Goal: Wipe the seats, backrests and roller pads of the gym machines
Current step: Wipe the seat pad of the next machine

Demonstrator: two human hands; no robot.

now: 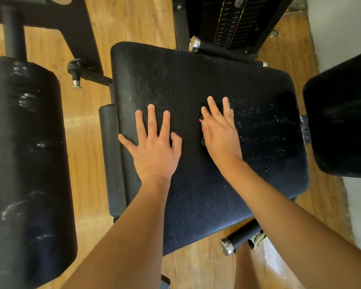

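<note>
**Bare forearms down on a black seat pad**

Bare forearms (123, 236) run up from the bottom edge to the seat (196, 76), which fills the middle of the view between the roller pad (25, 142) on the left and the backrest (342, 122) on the right. The left hand (154, 151) lies flat on the seat's left part, fingers straight and spread, gripping nothing. The right hand (221, 138) rests just beside it, fingers straight and close together; a small pink speck shows at its thumb side, and whether anything lies under the palm cannot be told.

The seat is a broad, rounded rectangle of black, leather-grained padding. Fine white specks are scattered over its right half, while its left half looks dull and matte. The roller pad is a thick black cylinder marked with pale streaks. A chrome-capped handle (241, 236) juts out below the seat, above the glossy wooden floor (133, 21).
</note>
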